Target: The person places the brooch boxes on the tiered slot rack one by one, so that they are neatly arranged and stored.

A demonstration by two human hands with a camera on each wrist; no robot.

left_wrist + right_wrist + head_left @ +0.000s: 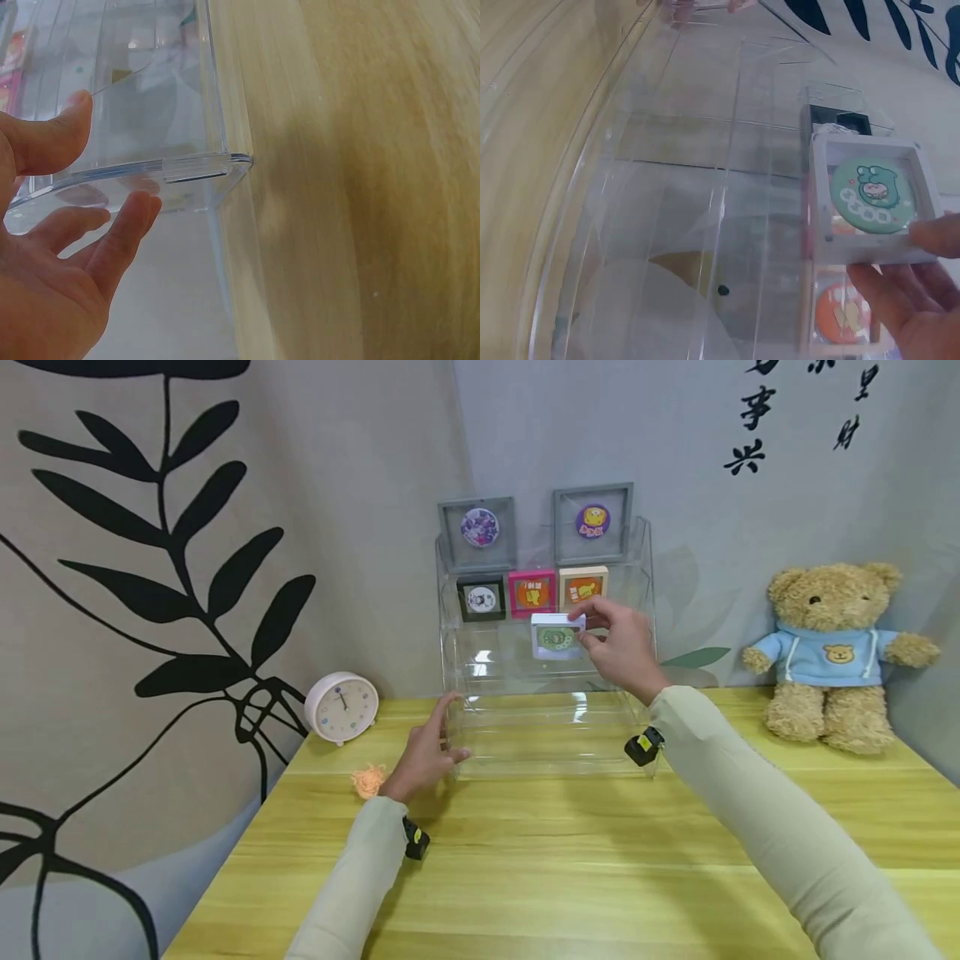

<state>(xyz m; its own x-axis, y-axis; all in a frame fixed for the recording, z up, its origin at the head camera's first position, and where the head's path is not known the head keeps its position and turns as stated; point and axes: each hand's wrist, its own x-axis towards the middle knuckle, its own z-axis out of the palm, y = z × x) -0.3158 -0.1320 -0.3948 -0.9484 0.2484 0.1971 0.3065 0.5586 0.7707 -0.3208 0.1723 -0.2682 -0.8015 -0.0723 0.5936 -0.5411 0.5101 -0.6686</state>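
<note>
My right hand [621,643] pinches a small white display frame [558,642] by its right side, thumb in front and fingers behind. A round green badge [873,193] with a cartoon figure sits inside the frame. It is held in front of the clear acrylic tiered stand [540,752], just below the stand's row of small frames. At the stand's left side is my left hand [426,753], its fingertips [139,206] against the outside of the side panel and its thumb on the inner side, spread apart from them.
Two grey frames [477,560] stand on the top tier. Below are black [482,615], pink [533,611] and cream frames [583,572]. A round clock [342,707] and an orange fuzzy ball [368,782] are at left, a teddy bear [829,656] at right.
</note>
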